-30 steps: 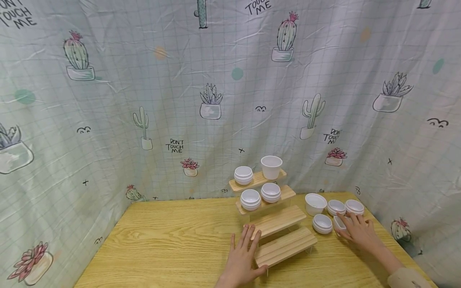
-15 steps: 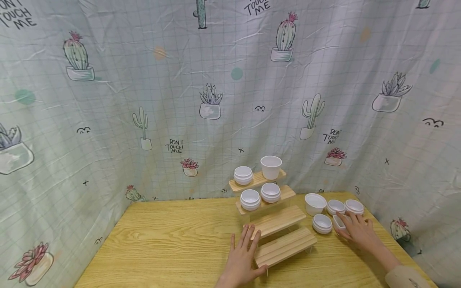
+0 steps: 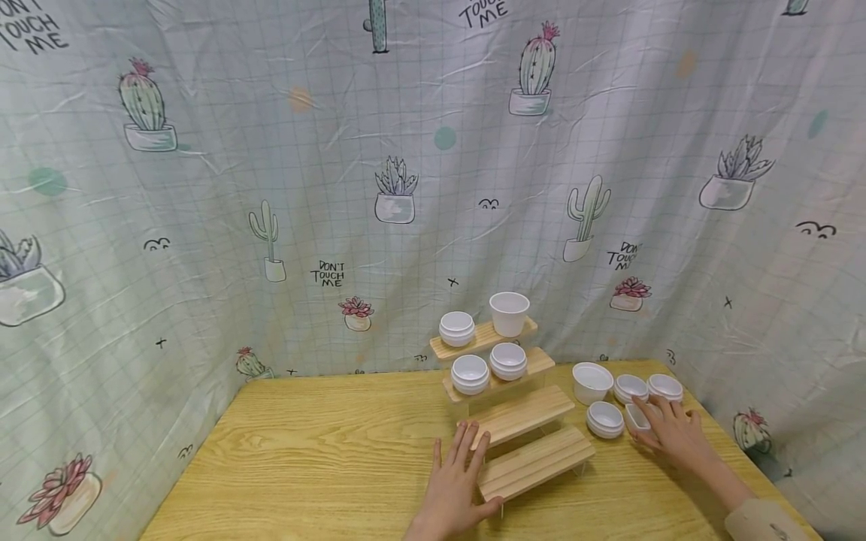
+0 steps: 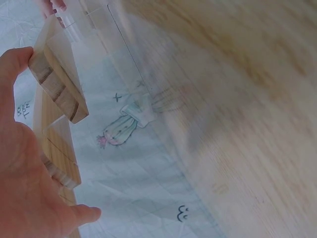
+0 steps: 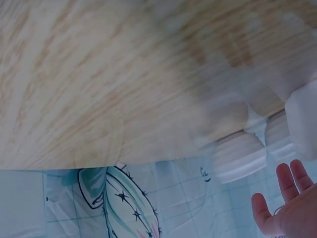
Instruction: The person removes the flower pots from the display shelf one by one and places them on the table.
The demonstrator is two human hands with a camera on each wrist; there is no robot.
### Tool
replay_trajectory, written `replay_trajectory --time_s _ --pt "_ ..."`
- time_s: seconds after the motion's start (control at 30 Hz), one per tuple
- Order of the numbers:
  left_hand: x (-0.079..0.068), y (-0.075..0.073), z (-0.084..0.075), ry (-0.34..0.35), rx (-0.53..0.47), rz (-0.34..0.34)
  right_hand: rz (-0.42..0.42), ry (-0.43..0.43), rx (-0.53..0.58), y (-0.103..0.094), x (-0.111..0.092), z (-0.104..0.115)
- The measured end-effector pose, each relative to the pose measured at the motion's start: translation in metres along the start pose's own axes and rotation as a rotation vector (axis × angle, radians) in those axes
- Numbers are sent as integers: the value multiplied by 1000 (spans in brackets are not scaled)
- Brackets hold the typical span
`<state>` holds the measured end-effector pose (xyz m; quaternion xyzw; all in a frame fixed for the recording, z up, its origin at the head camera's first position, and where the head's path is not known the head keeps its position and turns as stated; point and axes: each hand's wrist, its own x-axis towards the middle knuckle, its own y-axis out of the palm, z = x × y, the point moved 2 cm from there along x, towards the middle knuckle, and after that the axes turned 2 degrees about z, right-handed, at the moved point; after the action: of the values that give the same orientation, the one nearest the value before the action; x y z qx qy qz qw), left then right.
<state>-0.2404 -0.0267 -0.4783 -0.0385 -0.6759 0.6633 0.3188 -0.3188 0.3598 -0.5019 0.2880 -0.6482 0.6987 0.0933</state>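
White squarish dish is sitting on the right of the table, beside round pots; we are seeing the right hand pinching it between thumb and fingers. Left hand is spreading its fingers nearly straight, gripping nothing, touching the wooden stand; four white cups are standing on the top two steps

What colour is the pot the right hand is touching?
White. The head view shows that pot best.

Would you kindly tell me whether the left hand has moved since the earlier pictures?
No; in the head view, the left hand stays in place against the table.
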Motion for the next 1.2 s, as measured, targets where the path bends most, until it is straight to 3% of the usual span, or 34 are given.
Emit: replay_trajectory --time_s 0.3,0.8,1.2 --pt "1 1 -1 2 -16 4 -20 -10 -11 -10 5 3" --pt "1 3 0 0 -13 -1 -137 -136 -45 -35 11 25" --pt "1 4 0 -1 -14 16 -119 -167 1 -44 15 45"
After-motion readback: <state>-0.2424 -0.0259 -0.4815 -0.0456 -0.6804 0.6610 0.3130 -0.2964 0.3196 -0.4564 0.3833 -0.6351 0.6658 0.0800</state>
